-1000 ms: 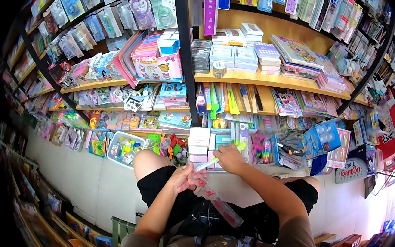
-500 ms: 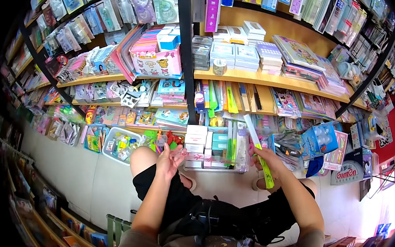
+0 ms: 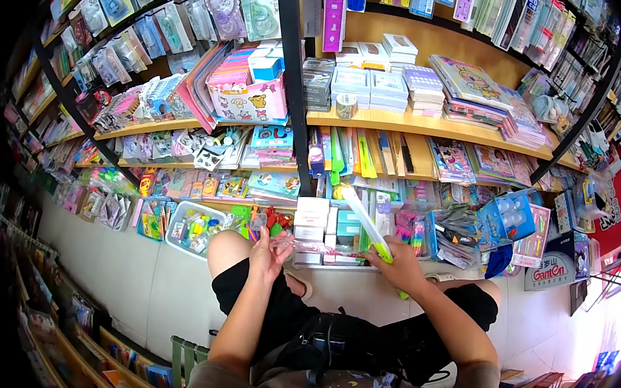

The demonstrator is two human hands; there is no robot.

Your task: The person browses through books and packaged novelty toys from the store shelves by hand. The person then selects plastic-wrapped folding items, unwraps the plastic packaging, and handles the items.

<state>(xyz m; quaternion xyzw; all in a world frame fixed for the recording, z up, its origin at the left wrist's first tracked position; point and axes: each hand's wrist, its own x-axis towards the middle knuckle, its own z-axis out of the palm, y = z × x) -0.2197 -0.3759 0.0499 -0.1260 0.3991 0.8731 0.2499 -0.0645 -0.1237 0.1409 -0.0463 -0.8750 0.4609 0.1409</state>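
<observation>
My left hand [image 3: 263,257] is closed on one end of a clear plastic wrapper [image 3: 313,247] with pink-red print, stretched sideways towards the other hand. In my right hand [image 3: 398,264] is a long white and yellow-green item [image 3: 365,217], tilted with its white end pointing up and left. The wrapper's far end reaches the fingers of my right hand. Behind the wrapper stands a bin of small white boxes [image 3: 310,212] and teal boxes.
Shelves [image 3: 421,121] of stationery run across the front. Low down are a white tub of small toys [image 3: 195,228], rainbow-coloured items [image 3: 409,224], a blue box [image 3: 505,216] and a Ganten carton [image 3: 550,270]. My knees flank the bin.
My hands have moved apart since the earliest frame, stretching the wrapper between them. Since the middle frame, my right hand has shifted left and the white and yellow-green item leans further left.
</observation>
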